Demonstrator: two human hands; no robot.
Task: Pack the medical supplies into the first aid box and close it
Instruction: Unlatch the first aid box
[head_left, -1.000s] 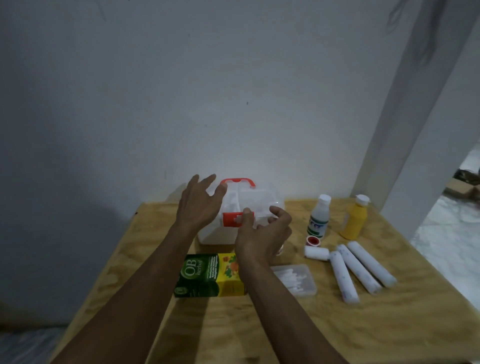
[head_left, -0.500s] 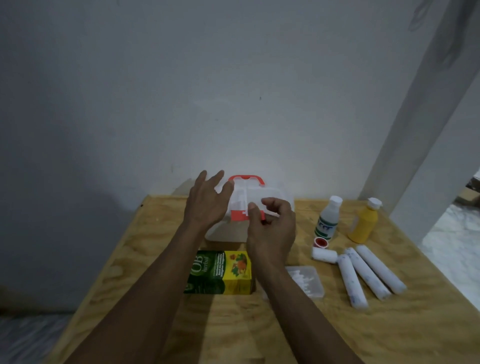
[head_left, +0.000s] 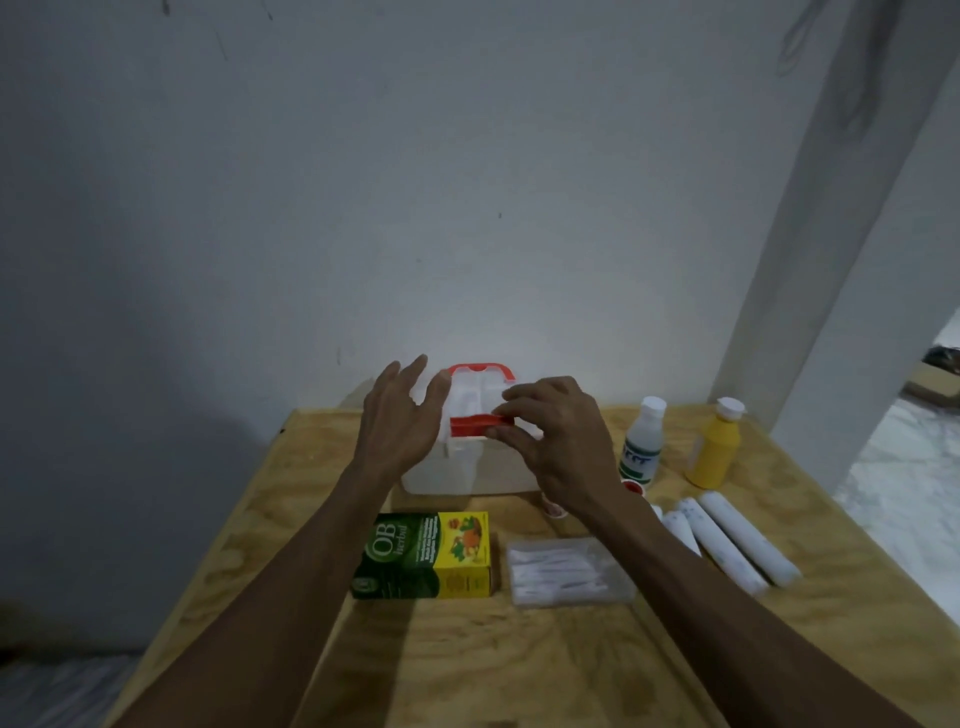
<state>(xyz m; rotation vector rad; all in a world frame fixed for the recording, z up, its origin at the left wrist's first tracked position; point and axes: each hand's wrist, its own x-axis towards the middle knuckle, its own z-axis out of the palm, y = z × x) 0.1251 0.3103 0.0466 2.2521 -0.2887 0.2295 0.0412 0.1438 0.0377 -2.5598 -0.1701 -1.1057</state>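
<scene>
A plywood table (head_left: 519, 670) stands against a pale wall (head_left: 363, 208); on it, toward the back, sits the white first aid box (head_left: 457, 470) with its red handle (head_left: 480, 370) on top; the supplies lie in front of it and to its right. The left hand (head_left: 400, 426) is spread, fingers straight, against the box's left side; the right hand (head_left: 558, 441) pinches the red latch (head_left: 470, 425) at the lid's front edge, thumb below and fingers above. The green and yellow carton (head_left: 423, 556) lies just before the box; beside it is a clear case of cotton swabs (head_left: 563, 571); further right are the white rolls (head_left: 737, 540), a yellow bottle (head_left: 714, 449) and a white bottle (head_left: 643, 441).

By my judgement the task has barely begun; every visible supply is outside the box, and the step in hand looks like working the latch to open the lid; packing and closing are all left to do.

The box's interior cannot be seen; whether the lid is lifted at all is hard to tell in the blur; a small red-capped item (head_left: 632, 487) and a small round thing (head_left: 556, 512) are partly hidden behind the right wrist.
</scene>
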